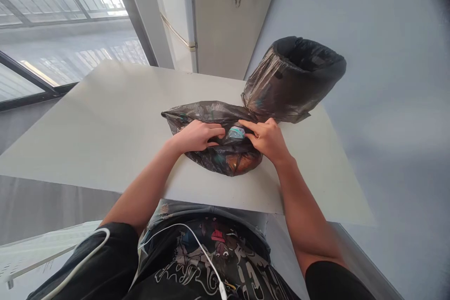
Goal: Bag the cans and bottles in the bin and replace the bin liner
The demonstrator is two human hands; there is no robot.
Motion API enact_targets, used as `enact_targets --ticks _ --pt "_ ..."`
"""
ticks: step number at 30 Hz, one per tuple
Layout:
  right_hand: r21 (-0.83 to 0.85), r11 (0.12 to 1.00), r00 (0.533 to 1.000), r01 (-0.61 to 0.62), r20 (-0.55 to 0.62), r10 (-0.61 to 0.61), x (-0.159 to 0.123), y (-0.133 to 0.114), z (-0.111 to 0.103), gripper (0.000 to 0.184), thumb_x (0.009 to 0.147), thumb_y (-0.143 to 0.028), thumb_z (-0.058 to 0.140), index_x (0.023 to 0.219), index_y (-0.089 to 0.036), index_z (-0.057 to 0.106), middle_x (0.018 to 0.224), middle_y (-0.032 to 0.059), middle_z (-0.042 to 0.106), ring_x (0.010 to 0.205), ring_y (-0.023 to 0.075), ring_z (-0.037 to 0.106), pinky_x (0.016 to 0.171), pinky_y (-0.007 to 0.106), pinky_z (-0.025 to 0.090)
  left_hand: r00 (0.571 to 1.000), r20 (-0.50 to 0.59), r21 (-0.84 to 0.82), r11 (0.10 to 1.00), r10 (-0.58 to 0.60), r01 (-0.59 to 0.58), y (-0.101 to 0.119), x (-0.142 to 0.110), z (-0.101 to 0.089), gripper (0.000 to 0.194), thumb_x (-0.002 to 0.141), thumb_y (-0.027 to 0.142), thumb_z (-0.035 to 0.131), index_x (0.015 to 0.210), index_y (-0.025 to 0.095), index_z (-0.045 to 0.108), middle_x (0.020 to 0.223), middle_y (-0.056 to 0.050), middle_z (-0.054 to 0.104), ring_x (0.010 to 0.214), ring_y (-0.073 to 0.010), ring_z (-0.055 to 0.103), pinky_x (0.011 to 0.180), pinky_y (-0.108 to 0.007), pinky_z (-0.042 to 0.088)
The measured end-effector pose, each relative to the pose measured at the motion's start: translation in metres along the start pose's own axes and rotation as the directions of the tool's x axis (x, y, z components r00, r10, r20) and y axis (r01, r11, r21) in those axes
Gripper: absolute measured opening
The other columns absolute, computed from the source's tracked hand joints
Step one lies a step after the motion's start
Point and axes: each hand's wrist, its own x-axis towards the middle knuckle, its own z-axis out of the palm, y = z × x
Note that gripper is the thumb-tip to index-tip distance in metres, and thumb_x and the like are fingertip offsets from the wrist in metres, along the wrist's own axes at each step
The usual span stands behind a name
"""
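A filled dark plastic bag lies on the pale board in front of me. My left hand grips the bag's gathered film from the left, fingers curled. My right hand pinches the film from the right, fingers closed. Between the two hands a bottle top with a pale blue-green label shows through the bag's mouth. Orange-brown contents show through the bag's lower part.
A bin lined with a black bag stands tilted at the board's far right, touching the filled bag. A window and a beige cabinet lie beyond the board. A white cable hangs over my dark shirt.
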Motion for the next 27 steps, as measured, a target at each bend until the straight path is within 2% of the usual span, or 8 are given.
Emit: enact_targets --ticks 3,5,8,10,12,17,21,27 --pt "-0.023 0.999 0.998 0.022 0.057 -0.021 0.001 -0.001 -0.003 0.083 0.092 -0.017 0.068 0.17 -0.022 0.042 0.108 0.0098 0.077 0.106 0.0317 0.067 0.095 0.043 0.043 0.994 0.011 0.026 0.993 0.111 -0.112 0.002 0.002 0.002 0.033 0.097 0.02 0.066 0.13 0.021 0.066 0.126 -0.011 0.074 0.103 -0.0255 0.068 0.073 -0.034 0.047" --pt "-0.032 0.999 0.995 0.041 0.094 -0.038 0.001 -0.002 -0.005 0.089 0.091 -0.016 0.069 0.173 -0.023 0.035 0.119 0.012 0.074 0.118 0.0346 0.062 0.097 0.045 0.044 0.982 0.036 0.033 0.981 0.188 -0.189 0.002 0.005 0.004 0.049 0.092 0.01 0.063 0.139 0.021 0.063 0.138 -0.014 0.069 0.117 -0.0299 0.064 0.09 -0.04 0.05" --pt "-0.045 0.996 0.988 0.077 0.137 -0.07 0.0 -0.004 -0.006 0.073 0.093 -0.019 0.071 0.163 -0.027 0.051 0.118 0.0118 0.068 0.118 0.0349 0.059 0.098 0.046 0.045 0.976 0.039 0.054 0.975 0.212 -0.214 0.002 0.008 0.008 0.073 0.081 -0.003 0.056 0.149 0.023 0.06 0.155 -0.016 0.059 0.13 -0.0332 0.06 0.106 -0.049 0.047" --pt "-0.042 0.992 0.978 0.117 0.178 -0.108 0.0 -0.004 -0.005 0.058 0.092 -0.022 0.076 0.149 -0.025 0.063 0.116 0.0116 0.066 0.115 0.0347 0.058 0.097 0.046 0.045 0.975 0.022 0.056 0.973 0.222 -0.223 0.003 0.009 0.013 0.079 0.08 -0.006 0.055 0.153 0.025 0.059 0.161 -0.016 0.054 0.138 -0.0347 0.056 0.111 -0.052 0.045" --pt "-0.035 0.989 0.969 0.146 0.204 -0.136 0.0 -0.004 -0.003 0.05 0.091 -0.026 0.079 0.139 -0.022 0.067 0.117 0.0121 0.064 0.113 0.0345 0.058 0.097 0.047 0.045 0.969 0.011 0.059 0.967 0.248 -0.248 0.004 0.011 0.018 0.078 0.082 -0.006 0.056 0.153 0.026 0.061 0.16 -0.017 0.056 0.142 -0.0359 0.055 0.115 -0.054 0.043" --pt "-0.037 0.989 0.977 0.146 0.159 -0.138 0.0 -0.003 0.0 0.054 0.095 -0.031 0.076 0.146 -0.023 0.061 0.12 0.0131 0.065 0.117 0.0356 0.058 0.097 0.047 0.045 0.956 -0.001 0.09 0.952 0.292 -0.291 0.007 0.014 0.028 0.072 0.087 -0.005 0.055 0.15 0.027 0.065 0.161 -0.017 0.057 0.147 -0.0373 0.054 0.116 -0.058 0.045" --pt "-0.055 0.993 0.989 0.103 0.108 -0.097 0.0 -0.001 0.001 0.046 0.097 -0.032 0.071 0.142 -0.023 0.064 0.118 0.0139 0.066 0.118 0.0361 0.058 0.099 0.048 0.047 0.945 -0.04 0.037 0.946 0.324 -0.322 0.008 0.014 0.026 0.059 0.094 0.0 0.054 0.147 0.024 0.065 0.166 -0.014 0.055 0.157 -0.0374 0.047 0.123 -0.063 0.04" --pt "-0.003 1.0 0.999 -0.02 0.025 0.02 0.002 0.004 0.007 0.044 0.1 -0.035 0.062 0.139 -0.015 0.069 0.116 0.0167 0.069 0.111 0.0365 0.059 0.101 0.051 0.052 0.935 -0.238 -0.018 0.961 0.263 -0.275 0.009 0.013 0.019 0.055 0.104 0.008 0.045 0.155 0.024 0.055 0.162 -0.015 0.06 0.16 -0.0313 0.045 0.128 -0.06 0.038"
